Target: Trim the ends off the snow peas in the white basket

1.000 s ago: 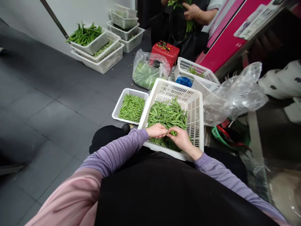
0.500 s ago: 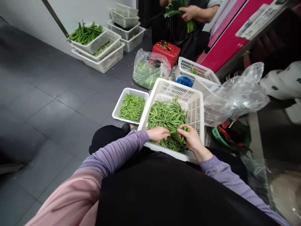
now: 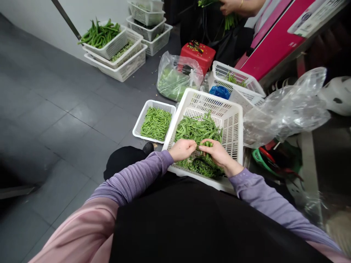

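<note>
My hands work together over a large white plastic crate [image 3: 223, 109], which rests on my lap and holds a heap of green pea pods [image 3: 197, 131] on leafy trimmings [image 3: 201, 170]. My right hand [image 3: 215, 152] is shut on a small bunch of pods [image 3: 207, 149]. My left hand [image 3: 182, 149] is curled against those pods, its fingertips at their end. To the left of the crate, a small white basket [image 3: 139, 122] is filled with pods [image 3: 156, 124].
Stacked white baskets [image 3: 131, 64], one with green beans, stand at the back left on grey tiles. Ahead lie a clear bag of greens [image 3: 171, 82], a red box [image 3: 197, 54] and a white basket [image 3: 236, 78]. A crumpled plastic bag [image 3: 285, 109] lies right. A co-worker's hand [image 3: 233, 5] holds green stalks.
My right hand has moved left, closer to my left hand, and the two now meet over the pods. The view has shifted slightly, so the crate sits a little further right.
</note>
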Motion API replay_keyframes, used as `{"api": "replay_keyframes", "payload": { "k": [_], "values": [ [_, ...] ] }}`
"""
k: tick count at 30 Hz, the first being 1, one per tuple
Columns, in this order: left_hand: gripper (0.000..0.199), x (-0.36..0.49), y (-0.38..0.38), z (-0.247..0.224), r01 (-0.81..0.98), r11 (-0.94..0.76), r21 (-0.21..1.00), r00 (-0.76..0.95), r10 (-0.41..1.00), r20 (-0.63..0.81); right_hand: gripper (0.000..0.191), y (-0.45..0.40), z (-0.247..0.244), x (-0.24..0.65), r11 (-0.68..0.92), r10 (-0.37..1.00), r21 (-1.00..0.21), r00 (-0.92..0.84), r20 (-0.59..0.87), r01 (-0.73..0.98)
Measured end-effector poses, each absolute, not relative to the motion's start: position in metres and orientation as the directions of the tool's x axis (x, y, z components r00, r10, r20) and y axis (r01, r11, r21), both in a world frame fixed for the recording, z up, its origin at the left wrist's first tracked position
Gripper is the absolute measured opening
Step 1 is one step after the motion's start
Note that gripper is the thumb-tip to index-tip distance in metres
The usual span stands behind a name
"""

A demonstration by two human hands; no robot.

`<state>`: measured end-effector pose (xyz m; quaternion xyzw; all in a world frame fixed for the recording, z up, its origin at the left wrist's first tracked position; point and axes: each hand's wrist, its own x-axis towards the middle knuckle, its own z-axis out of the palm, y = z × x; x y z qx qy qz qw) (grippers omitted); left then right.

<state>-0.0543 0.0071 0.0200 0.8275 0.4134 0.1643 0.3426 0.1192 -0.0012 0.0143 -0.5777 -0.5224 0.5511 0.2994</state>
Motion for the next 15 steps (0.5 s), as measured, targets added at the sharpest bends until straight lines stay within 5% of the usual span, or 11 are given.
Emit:
{"api": "replay_keyframes", "payload": {
  "k": [3,5,9,15],
  "values": [
    [0.036,-0.056,0.010,0.015,0.632,-0.353,0.689,0.545,0.835,-0.072,0.020,0.006,-0.003,0.125,-0.459,0.878,-0.860,0.036,-0.478,-0.222],
    [0.034,-0.059,0.013,0.011,0.749,-0.334,0.572,0.517,0.834,-0.190,0.011,0.014,-0.015,0.136,-0.483,0.823,-0.787,0.108,-0.557,-0.383],
    [0.028,-0.067,0.019,0.005,0.904,-0.267,0.334,0.380,0.858,-0.345,0.005,0.015,-0.042,0.146,-0.673,0.707,-0.705,0.087,-0.702,-0.222],
    [0.029,-0.065,0.018,0.001,0.914,-0.293,0.282,0.391,0.824,-0.410,0.021,-0.008,-0.092,0.093,-0.695,0.713,-0.718,0.110,-0.692,-0.013]
  ]
}}
